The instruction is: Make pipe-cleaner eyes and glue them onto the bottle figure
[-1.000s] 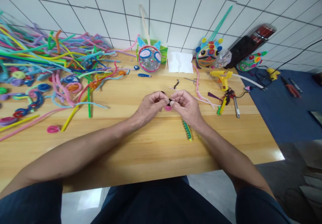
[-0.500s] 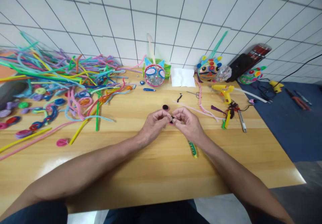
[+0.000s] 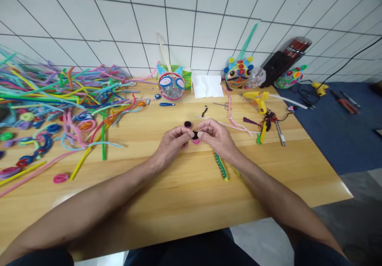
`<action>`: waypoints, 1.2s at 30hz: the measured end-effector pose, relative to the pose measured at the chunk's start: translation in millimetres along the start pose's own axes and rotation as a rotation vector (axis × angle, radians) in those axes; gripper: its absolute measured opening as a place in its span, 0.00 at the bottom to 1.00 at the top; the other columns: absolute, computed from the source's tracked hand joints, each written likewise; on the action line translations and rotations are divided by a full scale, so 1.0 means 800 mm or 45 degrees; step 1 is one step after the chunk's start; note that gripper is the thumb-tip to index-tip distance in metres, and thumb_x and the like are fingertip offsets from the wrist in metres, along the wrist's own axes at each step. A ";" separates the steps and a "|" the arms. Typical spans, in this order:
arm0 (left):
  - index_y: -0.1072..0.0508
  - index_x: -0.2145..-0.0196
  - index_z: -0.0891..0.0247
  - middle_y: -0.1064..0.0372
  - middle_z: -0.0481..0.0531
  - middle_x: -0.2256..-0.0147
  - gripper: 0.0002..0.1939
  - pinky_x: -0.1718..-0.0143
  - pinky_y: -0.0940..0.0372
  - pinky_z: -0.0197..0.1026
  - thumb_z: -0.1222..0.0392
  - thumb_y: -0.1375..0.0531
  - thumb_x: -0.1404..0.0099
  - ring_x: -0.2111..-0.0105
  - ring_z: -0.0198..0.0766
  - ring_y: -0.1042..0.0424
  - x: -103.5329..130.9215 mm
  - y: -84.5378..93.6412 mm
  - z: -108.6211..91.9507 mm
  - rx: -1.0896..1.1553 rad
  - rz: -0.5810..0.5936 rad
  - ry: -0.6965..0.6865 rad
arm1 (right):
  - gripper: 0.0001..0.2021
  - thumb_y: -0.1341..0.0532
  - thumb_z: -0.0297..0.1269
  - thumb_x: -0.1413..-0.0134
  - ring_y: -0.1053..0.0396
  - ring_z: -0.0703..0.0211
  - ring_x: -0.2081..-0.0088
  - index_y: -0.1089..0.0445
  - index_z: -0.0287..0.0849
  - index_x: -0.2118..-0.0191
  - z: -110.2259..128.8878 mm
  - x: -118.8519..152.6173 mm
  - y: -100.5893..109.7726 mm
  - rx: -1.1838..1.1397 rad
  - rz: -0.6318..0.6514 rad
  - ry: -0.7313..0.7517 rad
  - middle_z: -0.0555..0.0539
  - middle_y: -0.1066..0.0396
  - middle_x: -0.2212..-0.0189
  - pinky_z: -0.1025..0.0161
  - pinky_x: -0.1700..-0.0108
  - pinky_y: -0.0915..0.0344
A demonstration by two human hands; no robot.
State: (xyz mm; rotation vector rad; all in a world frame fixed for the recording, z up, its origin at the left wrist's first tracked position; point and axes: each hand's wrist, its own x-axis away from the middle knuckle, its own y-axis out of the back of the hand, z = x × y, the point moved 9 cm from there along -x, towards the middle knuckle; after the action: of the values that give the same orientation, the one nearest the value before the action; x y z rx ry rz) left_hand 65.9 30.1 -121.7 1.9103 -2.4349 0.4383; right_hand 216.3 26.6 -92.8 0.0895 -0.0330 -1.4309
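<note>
Small black coil pinched between fingertips of left hand and right hand, held just above pink disc on wooden table, second black coil laid just behind, green stick beside right wrist.

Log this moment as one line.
left hand: pinching small black coil | right hand: pinching same coil | pink coil: beneath | table: wooden

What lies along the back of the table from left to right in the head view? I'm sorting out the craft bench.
Pile of pipe cleaners → cat-face craft → white paper → colourful mask craft → yellow glue gun.
</note>
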 end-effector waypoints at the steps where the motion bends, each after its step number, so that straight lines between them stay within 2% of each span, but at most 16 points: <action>1: 0.21 0.71 0.63 0.31 0.44 0.79 0.13 0.74 0.45 0.36 0.50 0.28 0.46 0.78 0.30 0.39 0.000 0.001 0.000 0.010 -0.013 -0.007 | 0.12 0.32 0.39 0.49 0.25 0.62 0.68 0.29 0.45 0.59 0.000 0.000 0.001 0.004 -0.005 0.004 0.52 0.24 0.68 0.62 0.63 0.27; 6: 0.21 0.71 0.63 0.32 0.44 0.79 0.14 0.73 0.44 0.35 0.50 0.27 0.45 0.78 0.29 0.39 0.000 0.000 -0.001 0.026 -0.009 -0.037 | 0.12 0.32 0.37 0.50 0.25 0.62 0.67 0.29 0.45 0.59 0.000 0.001 -0.005 0.004 0.006 0.056 0.52 0.23 0.68 0.61 0.61 0.27; 11: 0.19 0.70 0.63 0.31 0.45 0.79 0.14 0.73 0.44 0.36 0.50 0.26 0.46 0.78 0.30 0.39 -0.001 0.001 -0.004 -0.011 0.022 -0.029 | 0.12 0.35 0.36 0.45 0.27 0.62 0.69 0.25 0.45 0.54 0.005 0.004 -0.012 0.102 0.043 0.160 0.53 0.25 0.70 0.61 0.63 0.29; 17: 0.20 0.71 0.63 0.33 0.44 0.79 0.13 0.72 0.45 0.36 0.51 0.26 0.46 0.78 0.30 0.40 0.004 0.002 -0.018 -0.045 -0.011 -0.070 | 0.09 0.37 0.35 0.44 0.27 0.60 0.66 0.23 0.46 0.58 0.017 0.007 -0.013 0.244 -0.021 0.265 0.51 0.24 0.68 0.60 0.61 0.29; 25: 0.21 0.73 0.64 0.34 0.44 0.79 0.14 0.72 0.48 0.36 0.52 0.25 0.49 0.77 0.30 0.42 0.011 0.000 -0.023 0.004 -0.113 -0.071 | 0.08 0.37 0.34 0.43 0.26 0.62 0.66 0.23 0.45 0.59 0.027 0.016 -0.014 0.284 -0.084 0.304 0.51 0.21 0.68 0.63 0.60 0.30; 32: 0.21 0.73 0.64 0.33 0.45 0.80 0.14 0.72 0.46 0.36 0.53 0.25 0.51 0.76 0.30 0.40 0.016 -0.003 -0.020 0.040 -0.137 -0.009 | 0.07 0.38 0.32 0.43 0.24 0.62 0.65 0.23 0.45 0.60 0.026 0.017 -0.015 0.262 -0.099 0.325 0.51 0.18 0.65 0.64 0.60 0.29; 36: 0.21 0.73 0.64 0.33 0.45 0.80 0.15 0.72 0.46 0.36 0.52 0.24 0.51 0.77 0.30 0.40 0.015 -0.005 -0.023 0.057 -0.120 -0.044 | 0.07 0.37 0.35 0.42 0.22 0.61 0.63 0.24 0.45 0.59 0.022 0.014 -0.015 0.131 -0.065 0.262 0.50 0.19 0.65 0.63 0.58 0.27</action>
State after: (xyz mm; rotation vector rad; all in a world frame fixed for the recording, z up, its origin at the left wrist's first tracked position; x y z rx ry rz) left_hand 63.4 22.1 -100.8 2.0568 -2.3625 0.4637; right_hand 204.3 13.4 -76.8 0.3231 0.0654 -1.4643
